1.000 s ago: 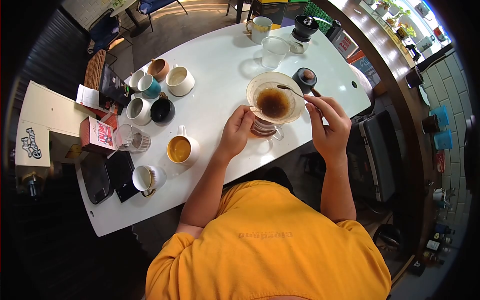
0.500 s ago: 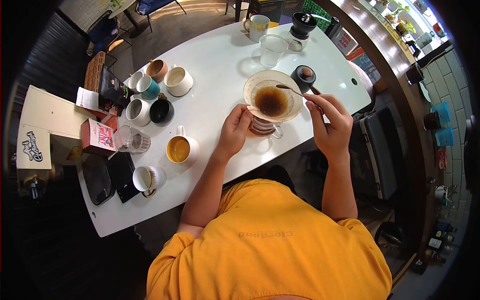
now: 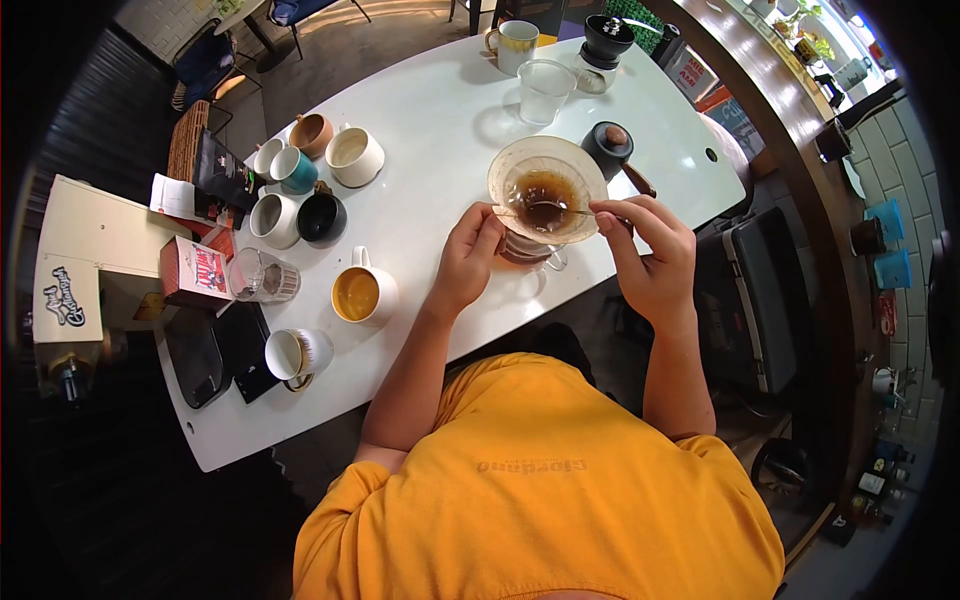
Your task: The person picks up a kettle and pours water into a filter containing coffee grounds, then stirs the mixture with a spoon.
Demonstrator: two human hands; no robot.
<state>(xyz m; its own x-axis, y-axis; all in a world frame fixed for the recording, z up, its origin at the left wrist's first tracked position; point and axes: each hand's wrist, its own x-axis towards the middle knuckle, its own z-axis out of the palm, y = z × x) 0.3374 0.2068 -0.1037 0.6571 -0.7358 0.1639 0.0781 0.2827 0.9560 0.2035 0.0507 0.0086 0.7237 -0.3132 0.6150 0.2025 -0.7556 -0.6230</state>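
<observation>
A cone-shaped dripper (image 3: pixel 547 158) with a pale filter and dark brown liquid inside sits on a glass server (image 3: pixel 524 250) near the table's front edge. My left hand (image 3: pixel 472 252) pinches the left rim of the dripper. A metal spoon (image 3: pixel 577 211) is held between the closed fingers of my right hand (image 3: pixel 652 250), at the dripper's right rim. Its bowl end reaches into the brown liquid. Just behind the dripper stands a black kettle (image 3: pixel 607 145) with a wooden knob and handle.
On the white table (image 3: pixel 430 130) are a clear plastic cup (image 3: pixel 546 92), a hand grinder (image 3: pixel 603 52), a gold-and-white mug (image 3: pixel 514 47), several mugs at the left, an orange-lined mug (image 3: pixel 362 295), a clear glass (image 3: pixel 264 276) and a black tray (image 3: pixel 196 355).
My right hand has moved slightly left and lowered the spoon from above the far side of the filter into the liquid. My left hand stays at the rim.
</observation>
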